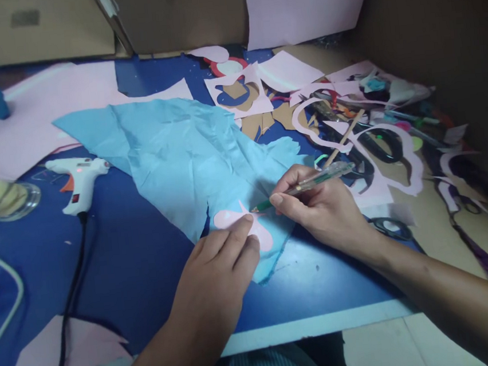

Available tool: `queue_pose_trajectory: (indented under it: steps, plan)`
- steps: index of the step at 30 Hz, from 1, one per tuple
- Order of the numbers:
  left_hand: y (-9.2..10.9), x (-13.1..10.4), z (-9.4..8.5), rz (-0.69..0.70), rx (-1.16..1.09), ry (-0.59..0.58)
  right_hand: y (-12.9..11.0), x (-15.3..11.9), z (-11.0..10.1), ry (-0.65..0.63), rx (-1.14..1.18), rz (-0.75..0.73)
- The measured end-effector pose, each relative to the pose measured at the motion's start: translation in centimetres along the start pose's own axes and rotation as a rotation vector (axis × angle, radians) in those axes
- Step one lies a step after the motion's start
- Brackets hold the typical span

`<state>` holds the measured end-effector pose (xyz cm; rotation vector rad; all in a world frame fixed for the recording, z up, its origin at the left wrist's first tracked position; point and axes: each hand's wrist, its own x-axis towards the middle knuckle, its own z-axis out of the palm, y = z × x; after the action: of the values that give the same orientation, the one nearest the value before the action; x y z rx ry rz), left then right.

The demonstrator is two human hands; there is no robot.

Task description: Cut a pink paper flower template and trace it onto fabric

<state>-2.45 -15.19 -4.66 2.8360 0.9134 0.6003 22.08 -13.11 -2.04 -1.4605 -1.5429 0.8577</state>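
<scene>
A light blue piece of cloth (172, 149) lies wrinkled across the blue table. On its near corner rests a small pink paper cutout (264, 235), shaped like a butterfly. My left hand (221, 260) lies over the cutout, fingers stretched out and pressing it flat on the cloth; part of the cutout is hidden under them. In my right hand (310, 199) is a clear pen (313, 182) with a green grip. Its tip touches down at the cutout's upper edge.
A white glue gun (80, 178) with a black cord lies at the left, near a glass jar (6, 194). Paper scraps (239, 94), scissors (389, 228) and other loose tools clutter the right. Cardboard (185, 16) walls the back. The table's white front edge (292, 328) runs below my hands.
</scene>
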Motion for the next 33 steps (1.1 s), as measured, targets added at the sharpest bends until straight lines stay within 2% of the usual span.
queue_pose_trajectory:
  steps: [33]
  plan:
    - [0.10, 0.16, -0.30, -0.002, 0.001, -0.016, -0.02, -0.02, -0.02, -0.013, 0.013, 0.000]
